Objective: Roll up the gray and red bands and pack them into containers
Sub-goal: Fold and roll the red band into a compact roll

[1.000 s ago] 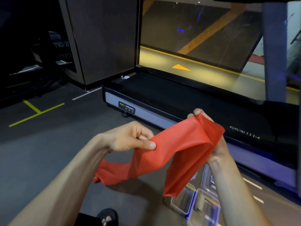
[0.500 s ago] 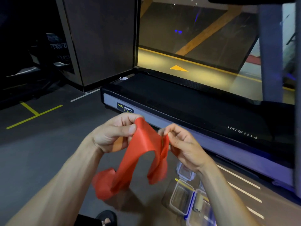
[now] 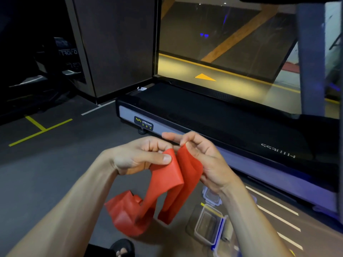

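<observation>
I hold the red band up in front of me with both hands. My left hand pinches one fold of it between thumb and curled fingers. My right hand grips the neighbouring fold, its index finger stretched out to the left. The band hangs down in two strips, and its loose end bunches low at the left. Clear plastic containers with blue clips lie open on the floor under my right forearm. A rolled grey band shows beside the container, partly hidden by my arm.
A black treadmill runs across the floor just beyond my hands. A dark pillar stands at the back left. The grey floor has yellow and white lines. My sandalled foot is at the bottom edge.
My hands came together from a wide spread, folding the band. Since half a second ago they have closed up further, and the two folds now hang side by side.
</observation>
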`<state>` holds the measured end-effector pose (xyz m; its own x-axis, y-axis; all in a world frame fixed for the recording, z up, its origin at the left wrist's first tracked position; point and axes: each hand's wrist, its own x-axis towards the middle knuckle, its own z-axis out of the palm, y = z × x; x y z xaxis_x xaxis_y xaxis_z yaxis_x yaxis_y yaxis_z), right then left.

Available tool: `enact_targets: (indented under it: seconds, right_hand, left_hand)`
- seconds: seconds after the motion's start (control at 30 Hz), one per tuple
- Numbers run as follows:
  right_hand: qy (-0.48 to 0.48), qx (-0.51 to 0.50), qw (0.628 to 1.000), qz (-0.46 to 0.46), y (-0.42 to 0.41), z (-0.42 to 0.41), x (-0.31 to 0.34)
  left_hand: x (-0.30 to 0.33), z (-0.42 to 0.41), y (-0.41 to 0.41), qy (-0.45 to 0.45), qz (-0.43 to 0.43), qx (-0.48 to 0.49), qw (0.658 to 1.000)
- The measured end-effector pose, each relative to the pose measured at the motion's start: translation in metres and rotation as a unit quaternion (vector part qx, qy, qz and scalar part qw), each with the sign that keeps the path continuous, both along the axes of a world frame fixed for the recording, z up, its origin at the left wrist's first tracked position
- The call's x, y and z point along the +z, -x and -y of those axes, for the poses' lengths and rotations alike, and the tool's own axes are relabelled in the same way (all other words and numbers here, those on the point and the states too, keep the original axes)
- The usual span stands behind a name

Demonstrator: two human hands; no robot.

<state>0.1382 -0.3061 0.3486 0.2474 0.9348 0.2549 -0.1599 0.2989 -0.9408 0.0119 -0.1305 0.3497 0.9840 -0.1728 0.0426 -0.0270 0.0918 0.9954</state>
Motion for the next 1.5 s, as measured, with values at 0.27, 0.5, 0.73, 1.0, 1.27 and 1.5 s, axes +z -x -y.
enact_targets:
  seconds: [0.27, 0.5, 0.73, 1.0, 1.27, 1.5]
  right_hand:
    - [0.054, -0.066, 0.977, 0.196, -0.001, 0.003, 0.003]
    - [0.099, -0.097, 0.935, 0.326, -0.008, 0.006, -0.002]
    - [0.053, -0.102, 0.968, 0.225, -0.019, 0.009, 0.000]
    - [-0.016, -0.094, 0.994, -0.048, -0.026, 0.014, 0.007]
    - [-0.028, -0.129, 0.986, -0.106, -0.028, 0.019, 0.011]
    - [-0.023, -0.132, 0.986, -0.100, -0.032, 0.022, 0.008]
  left_hand:
    - [-0.002, 0.003, -0.005, -0.109, -0.012, 0.033, 0.993]
    - [-0.002, 0.002, -0.002, -0.174, -0.050, 0.061, 0.982]
    - [-0.001, 0.002, -0.001, -0.232, -0.056, 0.031, 0.971]
    - [0.001, 0.010, -0.009, -0.222, 0.004, 0.106, 0.969]
    - [0.000, 0.011, -0.010, -0.193, 0.020, 0.136, 0.972]
    - [-0.001, 0.011, -0.011, -0.184, 0.018, 0.121, 0.975]
